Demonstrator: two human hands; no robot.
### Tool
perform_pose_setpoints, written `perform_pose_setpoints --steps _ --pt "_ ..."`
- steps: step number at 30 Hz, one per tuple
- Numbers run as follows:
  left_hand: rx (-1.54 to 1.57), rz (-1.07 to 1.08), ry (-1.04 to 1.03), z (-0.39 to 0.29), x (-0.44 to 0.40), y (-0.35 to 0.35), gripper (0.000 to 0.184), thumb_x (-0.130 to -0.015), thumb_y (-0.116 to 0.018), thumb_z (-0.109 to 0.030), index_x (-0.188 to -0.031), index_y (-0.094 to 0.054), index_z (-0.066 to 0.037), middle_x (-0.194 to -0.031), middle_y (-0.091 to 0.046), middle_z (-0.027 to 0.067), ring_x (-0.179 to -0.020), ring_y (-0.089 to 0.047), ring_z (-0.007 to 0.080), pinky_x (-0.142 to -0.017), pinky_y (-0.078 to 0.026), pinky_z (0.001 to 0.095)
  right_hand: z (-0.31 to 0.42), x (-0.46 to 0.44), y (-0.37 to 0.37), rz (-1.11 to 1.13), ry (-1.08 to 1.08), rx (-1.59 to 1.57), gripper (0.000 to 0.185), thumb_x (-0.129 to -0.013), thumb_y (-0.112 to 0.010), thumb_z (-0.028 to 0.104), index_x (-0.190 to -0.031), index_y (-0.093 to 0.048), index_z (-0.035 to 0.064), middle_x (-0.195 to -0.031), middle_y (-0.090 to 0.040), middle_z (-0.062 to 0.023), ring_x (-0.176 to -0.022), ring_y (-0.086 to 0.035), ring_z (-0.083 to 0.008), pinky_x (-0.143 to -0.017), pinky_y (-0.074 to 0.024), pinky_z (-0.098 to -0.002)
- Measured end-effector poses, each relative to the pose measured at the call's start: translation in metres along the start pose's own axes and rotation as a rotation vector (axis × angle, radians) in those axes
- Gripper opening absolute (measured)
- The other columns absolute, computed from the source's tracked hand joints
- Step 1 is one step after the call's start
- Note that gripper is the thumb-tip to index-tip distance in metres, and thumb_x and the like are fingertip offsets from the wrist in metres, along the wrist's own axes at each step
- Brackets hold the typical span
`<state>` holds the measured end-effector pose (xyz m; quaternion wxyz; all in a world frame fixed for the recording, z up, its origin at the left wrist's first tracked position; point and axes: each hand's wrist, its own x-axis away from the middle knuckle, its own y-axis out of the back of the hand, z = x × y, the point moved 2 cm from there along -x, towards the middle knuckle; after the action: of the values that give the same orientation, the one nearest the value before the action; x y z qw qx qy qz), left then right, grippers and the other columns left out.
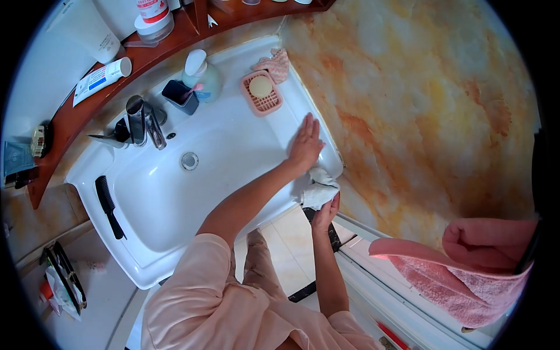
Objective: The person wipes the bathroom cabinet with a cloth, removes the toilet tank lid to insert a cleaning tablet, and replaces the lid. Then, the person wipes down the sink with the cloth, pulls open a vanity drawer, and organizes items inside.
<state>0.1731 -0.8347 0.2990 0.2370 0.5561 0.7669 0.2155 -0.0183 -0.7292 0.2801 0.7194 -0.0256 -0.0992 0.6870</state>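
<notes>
My left hand (306,144) lies with its fingers stretched out on the right side of the white washbasin (140,268). Nothing shows in its grasp. Lower down, by the basin's front right corner, my right hand (326,214) grips a crumpled white cloth (319,190), which rests partly on the rim. Beyond my left hand, a pink soap dish (252,100) holds a round pale soap bar (261,87). A pink patterned cloth (280,63) lies bunched behind the dish.
A metal faucet (137,119), a dark cup (179,98) and a pump bottle (203,81) stand along the basin's back. A black comb (107,201) lies on the left rim. A wooden shelf (157,55) curves above; a pink towel (461,286) hangs at right.
</notes>
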Motion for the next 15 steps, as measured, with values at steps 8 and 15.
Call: perform_pose_setpoints --steps 8,15 --pt "-0.25 0.242 -0.438 0.011 0.069 -0.013 0.055 -0.09 -0.054 -0.03 -0.136 -0.045 -0.001 -0.155 -0.025 0.0115 -0.143 -0.025 0.0217 -0.116 -0.021 0.0402 0.02 0.011 0.023 -0.056 -0.205 -0.134 0.036 -0.096 -0.056 0.021 -0.128 -0.05 0.0042 -0.122 -0.06 -0.0093 -0.107 -0.061 -0.0206 -0.092 -0.0502 -0.0364" --pt "-0.144 0.489 -0.373 0.036 0.147 0.053 0.063 -0.091 -0.056 -0.029 -0.143 -0.035 0.0 -0.152 -0.029 0.0124 -0.142 -0.026 0.0239 -0.115 -0.025 0.0386 0.08 -0.013 0.034 -0.143 -0.135 -0.041 0.035 -0.099 -0.047 0.02 -0.131 -0.047 0.0051 -0.123 -0.058 -0.0102 -0.11 -0.059 -0.0235 -0.093 -0.0503 -0.0395"
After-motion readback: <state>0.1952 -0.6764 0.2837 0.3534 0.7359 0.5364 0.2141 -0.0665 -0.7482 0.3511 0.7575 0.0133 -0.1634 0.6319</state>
